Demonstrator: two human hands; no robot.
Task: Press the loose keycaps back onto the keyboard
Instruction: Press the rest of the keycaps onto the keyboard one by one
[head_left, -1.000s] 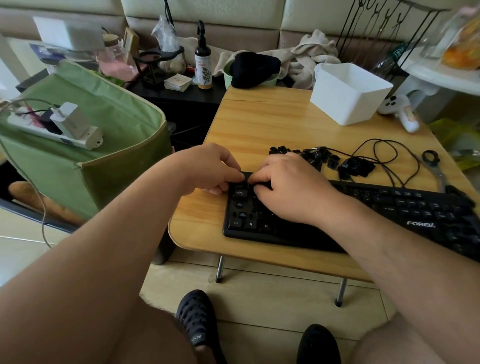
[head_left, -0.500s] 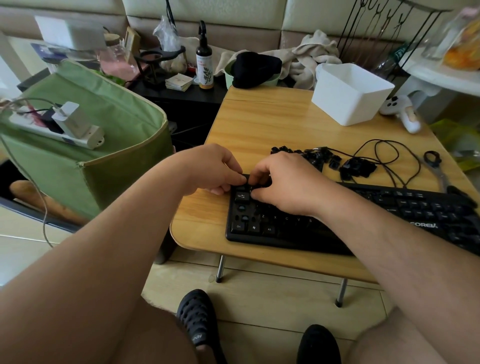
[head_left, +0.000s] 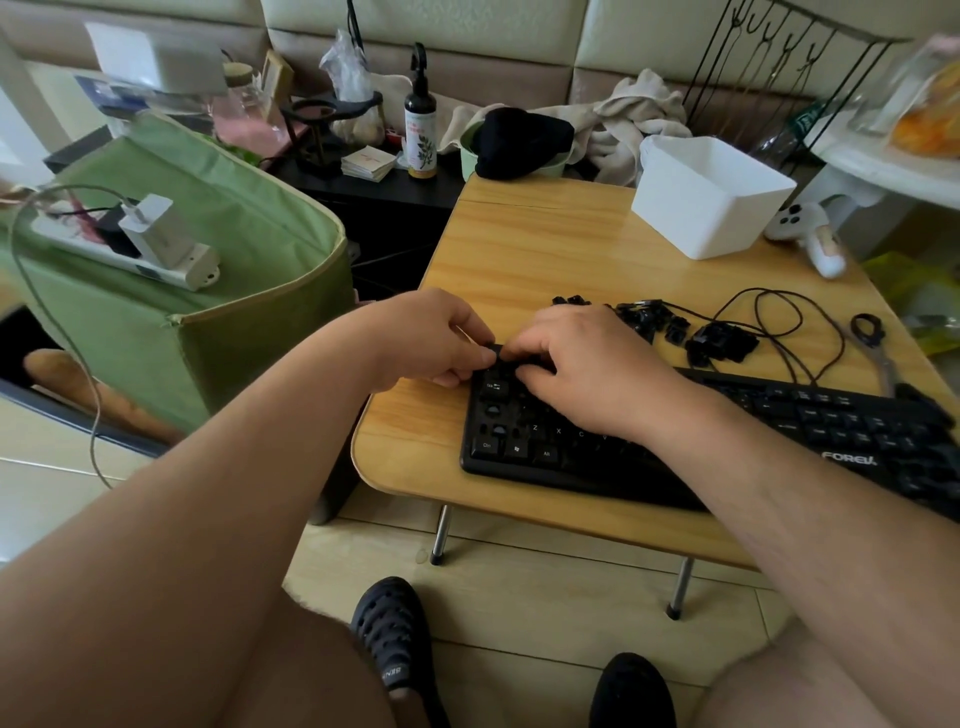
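Observation:
A black keyboard (head_left: 769, 436) lies along the front of the wooden table (head_left: 545, 249), with several bare sockets at its left end. Loose black keycaps (head_left: 722, 343) lie in a heap just behind it. My left hand (head_left: 431, 338) has curled fingers and pinches a small black keycap (head_left: 495, 348) at the keyboard's top left corner. My right hand (head_left: 587, 364) meets it there, fingers curled down, its fingertips on the same keycap and the keys beside it. The right hand hides the keys beneath it.
A white plastic box (head_left: 711, 197) stands at the table's back right, with a white controller (head_left: 810, 234) beside it. A black cable (head_left: 779, 322) and scissors (head_left: 878, 348) lie right of the keycaps. A green fabric bin (head_left: 208, 291) stands left of the table.
Both hands have stayed at the keyboard's top left corner. The fingertips have drawn a little closer together around the keycap.

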